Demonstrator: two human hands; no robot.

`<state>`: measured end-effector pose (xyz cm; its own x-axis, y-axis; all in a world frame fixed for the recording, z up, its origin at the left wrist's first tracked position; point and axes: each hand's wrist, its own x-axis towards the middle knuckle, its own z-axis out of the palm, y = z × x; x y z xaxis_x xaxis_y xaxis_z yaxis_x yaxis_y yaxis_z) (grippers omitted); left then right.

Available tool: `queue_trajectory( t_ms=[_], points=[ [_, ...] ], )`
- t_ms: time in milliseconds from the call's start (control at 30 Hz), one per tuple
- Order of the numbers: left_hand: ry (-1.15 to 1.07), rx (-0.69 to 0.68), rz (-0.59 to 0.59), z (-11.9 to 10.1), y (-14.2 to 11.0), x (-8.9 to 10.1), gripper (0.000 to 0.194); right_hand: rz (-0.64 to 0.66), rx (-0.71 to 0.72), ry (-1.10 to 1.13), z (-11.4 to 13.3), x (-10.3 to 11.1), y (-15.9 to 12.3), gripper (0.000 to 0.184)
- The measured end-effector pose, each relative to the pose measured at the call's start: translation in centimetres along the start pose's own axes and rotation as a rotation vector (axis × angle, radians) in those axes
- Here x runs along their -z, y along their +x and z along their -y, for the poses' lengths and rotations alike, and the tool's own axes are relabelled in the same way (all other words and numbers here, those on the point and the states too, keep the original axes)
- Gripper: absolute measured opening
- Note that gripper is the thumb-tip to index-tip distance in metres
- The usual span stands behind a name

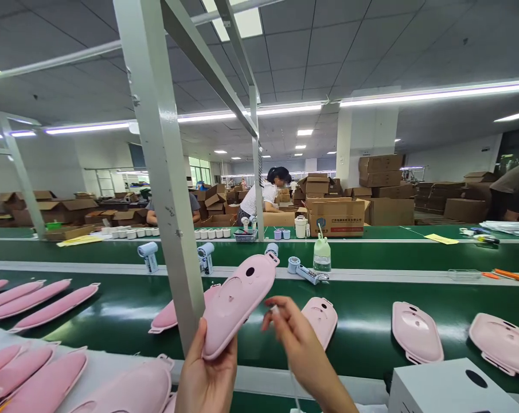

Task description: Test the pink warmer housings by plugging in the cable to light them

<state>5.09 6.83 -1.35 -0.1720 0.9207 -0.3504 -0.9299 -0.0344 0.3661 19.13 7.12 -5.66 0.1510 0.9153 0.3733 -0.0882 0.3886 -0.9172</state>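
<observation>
My left hand (pixel 211 367) grips the lower end of a pink oval plastic shell (pixel 237 304), thumb on its front, tilted up above the green conveyor belt. The shell has a dark oval spot, small raised details and a looped end. Just to its right, apart from it, my right hand (pixel 300 338) pinches a small white plug-like piece (pixel 275 310). A thin white cable (pixel 294 387) hangs down below this hand. Close behind the right hand lies another pink shell (pixel 322 318) on the belt.
More pink shells (pixel 417 331) lie along the green belt (pixel 362 338). Others (pixel 125 384) are on the white surface at left. A grey post (pixel 164 172) rises beside my left hand. A white box (pixel 448 390) stands front right. A green-topped bottle (pixel 322 255) and blue handheld devices (pixel 148 256) stand beyond. People work behind.
</observation>
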Motion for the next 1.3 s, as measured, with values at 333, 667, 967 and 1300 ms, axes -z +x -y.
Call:
queue_trajectory(
  t_ms=[333,667,967,1300],
  points=[
    [0.040,-0.098,0.129,0.0,-0.7,0.1,0.041,0.271,0.001,-0.090,3.1,-2.2,-1.8,0.034],
    [0.228,-0.340,0.241,0.9,-0.9,0.9,0.042,0.172,0.008,-0.204,3.2,-1.0,-1.8,0.041],
    [0.607,-0.199,0.386,-1.2,0.4,1.8,0.079,0.267,-0.046,-0.213,5.6,2.4,-1.4,0.045],
    [1.213,-0.284,0.444,-2.7,-0.8,1.8,0.092,0.419,0.025,-0.524,6.0,3.0,-1.0,0.019]
  ],
)
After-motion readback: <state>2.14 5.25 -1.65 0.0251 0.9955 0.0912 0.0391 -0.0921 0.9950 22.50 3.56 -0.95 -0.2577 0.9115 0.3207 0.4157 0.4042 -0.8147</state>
